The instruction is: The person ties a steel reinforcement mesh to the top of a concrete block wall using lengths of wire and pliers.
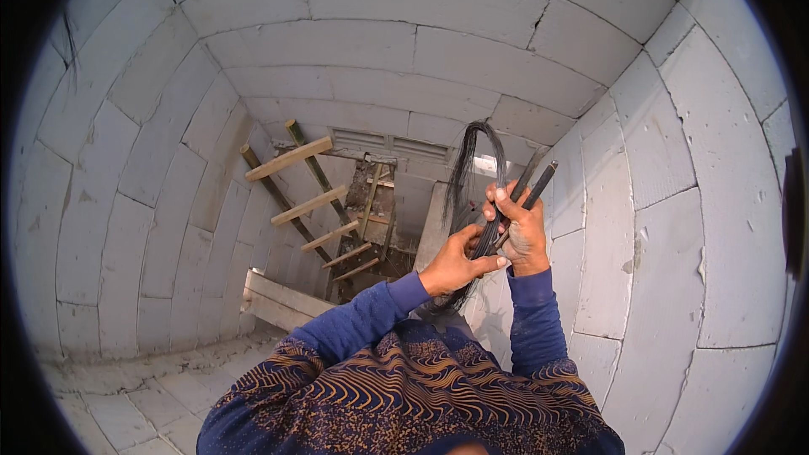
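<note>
A looped bundle of thin black wire (462, 170) stands up between my hands, its bend at the top and its strands running down past my fingers. My left hand (458, 263) is closed round the lower part of the bundle, with the thumb pointing to the right. Just above and to the right, my right hand (522, 232) grips the wire together with a tool that has two dark handles (540, 185). Those handles stick up past the right hand. The tool's working end is hidden by the hands and wire, so its exact kind does not show.
Pale block walls (354, 38) rise close around me. Ahead to the left, a wooden ladder (309, 204) leans in a floor opening, with more timber (371, 202) lower down. A pale ledge (282, 299) borders it. Dark strands (70, 42) hang on the left wall.
</note>
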`<state>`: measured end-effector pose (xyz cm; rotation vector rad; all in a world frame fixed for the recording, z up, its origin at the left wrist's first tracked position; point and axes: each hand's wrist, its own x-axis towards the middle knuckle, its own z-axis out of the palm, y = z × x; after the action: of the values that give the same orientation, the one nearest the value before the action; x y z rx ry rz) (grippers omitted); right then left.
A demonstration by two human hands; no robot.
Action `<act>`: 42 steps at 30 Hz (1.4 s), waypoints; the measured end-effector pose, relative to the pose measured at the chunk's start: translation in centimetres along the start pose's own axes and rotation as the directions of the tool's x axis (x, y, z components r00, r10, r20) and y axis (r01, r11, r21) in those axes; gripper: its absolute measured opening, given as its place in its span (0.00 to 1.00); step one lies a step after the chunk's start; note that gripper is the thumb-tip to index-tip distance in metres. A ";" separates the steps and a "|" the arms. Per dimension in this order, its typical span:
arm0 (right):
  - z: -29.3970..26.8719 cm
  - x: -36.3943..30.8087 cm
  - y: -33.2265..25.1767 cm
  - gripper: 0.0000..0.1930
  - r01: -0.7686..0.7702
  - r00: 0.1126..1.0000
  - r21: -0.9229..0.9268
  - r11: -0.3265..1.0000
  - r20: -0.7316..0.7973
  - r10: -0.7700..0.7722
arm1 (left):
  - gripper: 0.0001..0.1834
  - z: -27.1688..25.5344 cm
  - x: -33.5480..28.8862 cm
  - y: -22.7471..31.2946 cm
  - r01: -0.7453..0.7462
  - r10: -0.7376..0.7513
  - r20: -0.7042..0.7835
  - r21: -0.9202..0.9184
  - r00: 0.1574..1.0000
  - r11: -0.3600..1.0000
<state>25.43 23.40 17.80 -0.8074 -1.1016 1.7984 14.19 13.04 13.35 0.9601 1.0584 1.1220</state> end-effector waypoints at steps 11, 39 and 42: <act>-0.3 1.0 1.0 0.08 -0.051 0.999 0.056 0.997 0.007 0.051 | 0.14 -0.5 0.0 -0.5 -0.088 0.274 -0.252 0.568 0.928 0.819; -8.1 -0.9 1.0 0.11 -0.111 0.993 -0.033 0.993 0.040 0.112 | 0.26 -6.3 1.0 3.4 -0.082 0.197 -0.441 0.267 0.875 0.960; -12.0 -3.0 1.0 0.11 -0.152 0.986 -0.041 0.988 -0.075 0.149 | 0.25 -7.3 -0.2 7.9 -0.061 0.178 -0.427 0.274 0.887 0.960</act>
<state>36.45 24.78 12.32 -0.9990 -1.0627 1.8582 5.36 14.69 19.31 1.0013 1.5660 1.3747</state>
